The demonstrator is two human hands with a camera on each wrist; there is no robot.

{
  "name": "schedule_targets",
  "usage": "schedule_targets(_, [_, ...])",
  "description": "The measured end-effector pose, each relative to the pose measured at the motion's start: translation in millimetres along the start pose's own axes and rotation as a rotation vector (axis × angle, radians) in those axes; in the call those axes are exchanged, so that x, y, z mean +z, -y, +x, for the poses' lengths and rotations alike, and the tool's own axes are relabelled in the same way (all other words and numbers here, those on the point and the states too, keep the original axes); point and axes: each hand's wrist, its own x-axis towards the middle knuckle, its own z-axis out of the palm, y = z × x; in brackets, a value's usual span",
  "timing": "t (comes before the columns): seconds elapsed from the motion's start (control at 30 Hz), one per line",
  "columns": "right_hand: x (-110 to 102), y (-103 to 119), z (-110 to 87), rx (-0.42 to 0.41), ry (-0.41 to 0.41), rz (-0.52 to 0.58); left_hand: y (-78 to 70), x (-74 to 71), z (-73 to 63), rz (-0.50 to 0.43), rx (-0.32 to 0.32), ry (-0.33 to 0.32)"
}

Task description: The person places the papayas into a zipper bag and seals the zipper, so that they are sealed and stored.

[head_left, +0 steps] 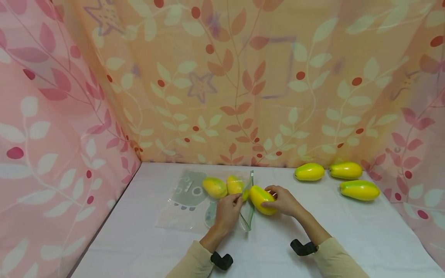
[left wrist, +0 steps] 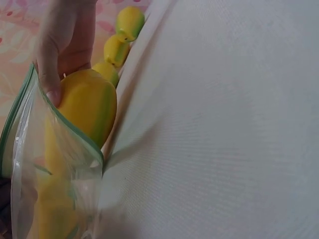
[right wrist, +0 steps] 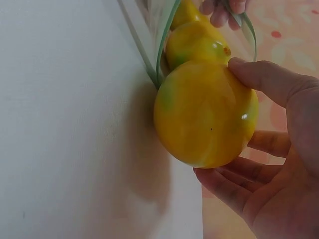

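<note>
Here my right hand grips a yellow mango at the bag mouth; my left hand, at nine o'clock, pinches the rim. The bag's print is unreadable.

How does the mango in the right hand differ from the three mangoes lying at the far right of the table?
The held mango is gripped by the right hand at the mouth of the clear zip bag, which the left hand pinches open; the three far-right mangoes lie untouched on the white table, away from the bag. All are glossy yellow with green patches.
</note>
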Motion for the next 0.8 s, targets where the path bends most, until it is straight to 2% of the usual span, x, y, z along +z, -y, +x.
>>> schedule_targets(0.2, [5, 4, 1.1, -0.015, -0.007, -0.004, -3.7, -1.5, 0.4, -0.012, -0.063, 0.026])
schedule_targets(0.47, [12, 11, 8.6, -0.049, -0.001, 0.005, -4.2, -0.6, 0.5, -0.01, -0.073, 0.056])
schedule_targets(0.8, [12, 16, 20.7, -0.067, -0.043, 0.002, -8.2, -2.4, 1.6, -0.02, -0.119, 0.109])
